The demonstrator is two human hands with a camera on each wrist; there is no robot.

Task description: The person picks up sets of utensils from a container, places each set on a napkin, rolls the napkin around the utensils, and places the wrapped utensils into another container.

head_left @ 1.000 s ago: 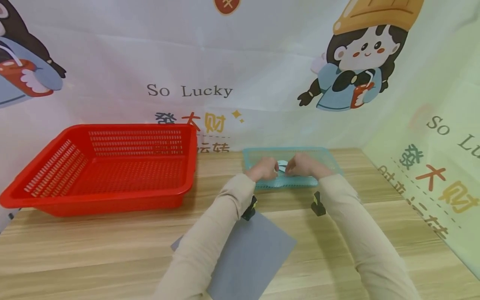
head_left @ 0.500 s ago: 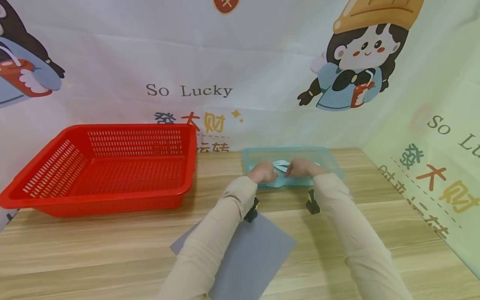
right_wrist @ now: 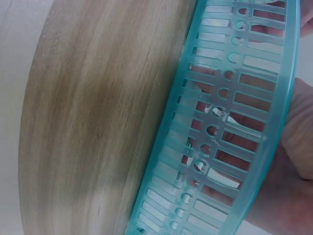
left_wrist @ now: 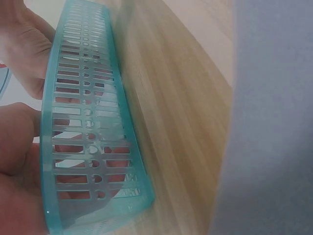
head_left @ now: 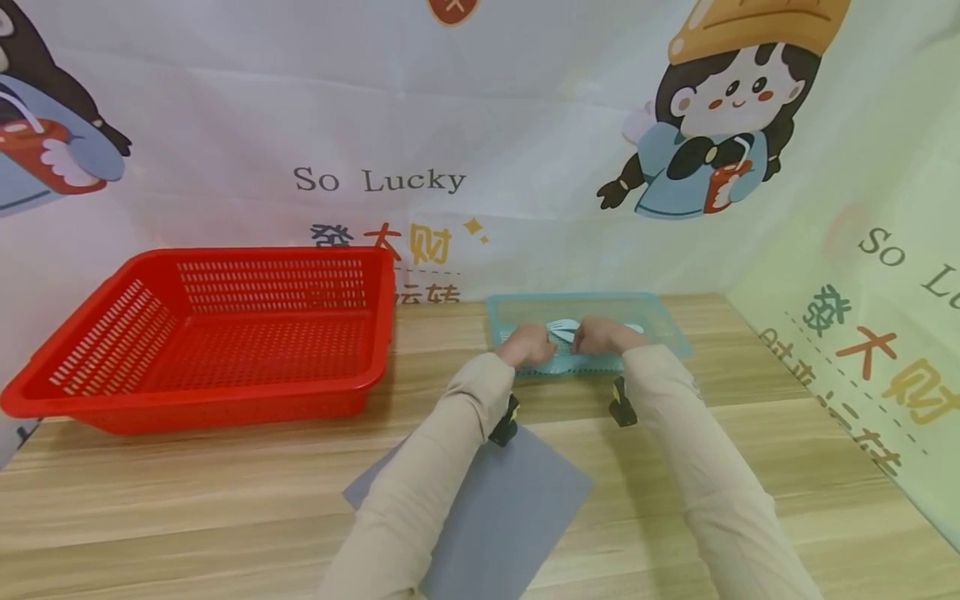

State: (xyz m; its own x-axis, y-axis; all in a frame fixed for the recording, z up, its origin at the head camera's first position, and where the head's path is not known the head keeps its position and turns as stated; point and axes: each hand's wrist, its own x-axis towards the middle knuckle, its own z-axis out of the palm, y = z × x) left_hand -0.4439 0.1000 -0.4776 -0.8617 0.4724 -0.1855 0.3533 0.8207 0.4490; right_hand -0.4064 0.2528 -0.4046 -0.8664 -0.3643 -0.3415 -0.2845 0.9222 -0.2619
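Head view: left hand (head_left: 528,342) and right hand (head_left: 602,335) reach into the blue basket (head_left: 664,320), presumably placed to contain the fork (head_left: 561,325); whether their fingers grip anything cannot be determined.

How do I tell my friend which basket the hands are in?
Start at the big red basket on the left side of the wooden table. Go right to the smaller basket, which has the left hand, the right hand and a pale fork in it. Unlike the red one, it's see-through and blue-green.
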